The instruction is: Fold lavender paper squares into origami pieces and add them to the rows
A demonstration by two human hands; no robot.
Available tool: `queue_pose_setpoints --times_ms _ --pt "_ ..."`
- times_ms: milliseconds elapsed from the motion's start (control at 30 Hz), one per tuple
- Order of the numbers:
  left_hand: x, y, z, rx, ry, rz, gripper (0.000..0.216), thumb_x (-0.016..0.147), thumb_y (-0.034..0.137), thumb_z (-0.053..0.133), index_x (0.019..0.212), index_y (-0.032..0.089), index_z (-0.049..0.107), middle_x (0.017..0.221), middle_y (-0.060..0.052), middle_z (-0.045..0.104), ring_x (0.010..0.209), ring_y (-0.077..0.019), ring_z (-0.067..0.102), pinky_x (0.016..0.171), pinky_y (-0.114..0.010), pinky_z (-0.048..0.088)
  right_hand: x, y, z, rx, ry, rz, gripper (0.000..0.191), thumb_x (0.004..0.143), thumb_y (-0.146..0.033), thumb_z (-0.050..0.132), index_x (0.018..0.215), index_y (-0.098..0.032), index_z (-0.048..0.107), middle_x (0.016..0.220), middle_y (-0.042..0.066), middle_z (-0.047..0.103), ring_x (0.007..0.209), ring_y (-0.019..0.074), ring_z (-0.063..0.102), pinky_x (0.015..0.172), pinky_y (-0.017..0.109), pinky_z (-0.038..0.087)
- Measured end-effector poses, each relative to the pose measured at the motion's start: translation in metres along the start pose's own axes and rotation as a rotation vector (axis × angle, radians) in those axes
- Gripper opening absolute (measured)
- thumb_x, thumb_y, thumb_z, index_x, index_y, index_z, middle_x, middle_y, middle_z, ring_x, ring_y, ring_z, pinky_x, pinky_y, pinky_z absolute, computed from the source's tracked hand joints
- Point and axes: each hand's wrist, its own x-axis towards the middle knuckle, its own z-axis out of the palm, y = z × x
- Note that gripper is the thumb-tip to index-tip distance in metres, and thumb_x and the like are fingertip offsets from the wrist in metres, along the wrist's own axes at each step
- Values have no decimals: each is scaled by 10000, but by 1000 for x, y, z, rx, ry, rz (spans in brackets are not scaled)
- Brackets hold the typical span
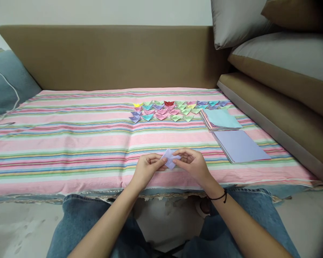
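Between my two hands is a small folded piece of lilac paper (170, 157), held just above the striped cloth. My left hand (148, 166) pinches its left side, thumb on top. At its right edge, the thumb and fingertips of my right hand (194, 163) close on the paper, with a black cord on that wrist. Farther back, several rows of small folded paper boats (162, 116) in pink, green, purple, blue, yellow and red stand on the cloth.
Right of the boats lies a stack of light blue paper (222, 118). Nearer me sits a stack of lilac sheets (240, 145). Large cushions (280, 86) are piled along the right side, and a brown backrest (118, 59) runs behind the striped cloth (56, 143).
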Motion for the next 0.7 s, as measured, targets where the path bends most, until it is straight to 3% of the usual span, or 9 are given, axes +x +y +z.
queue_pose_setpoints --times_ms 133,267,433,700 --pt "-2 0 1 92 -55 12 281 602 385 751 661 128 655 611 -21 652 563 -120 584 566 -236 479 1 -2 1 114 81 59 374 624 -291 752 938 -201 570 709 7 647 653 148 615 579 254 505" --pt "-3 -3 2 267 -170 26 274 650 383 705 605 127 617 501 9 568 454 -83 464 445 -201 339 0 -3 3 131 72 105 410 629 -306 742 972 -200 544 705 15 672 635 156 624 568 259 494" --pt "-4 -3 3 363 -132 64 299 668 398 680 544 134 616 436 28 508 400 -60 362 399 -201 230 -2 -6 5 99 36 114 374 631 -312 737 934 -204 547 655 -1 668 598 159 620 559 266 482" --pt "-4 -3 5 219 -169 -9 239 616 368 736 592 142 665 494 0 598 466 -110 529 489 -224 433 -4 -10 4 18 0 70 284 680 -303 697 919 -204 581 642 -6 645 583 146 593 532 252 452"
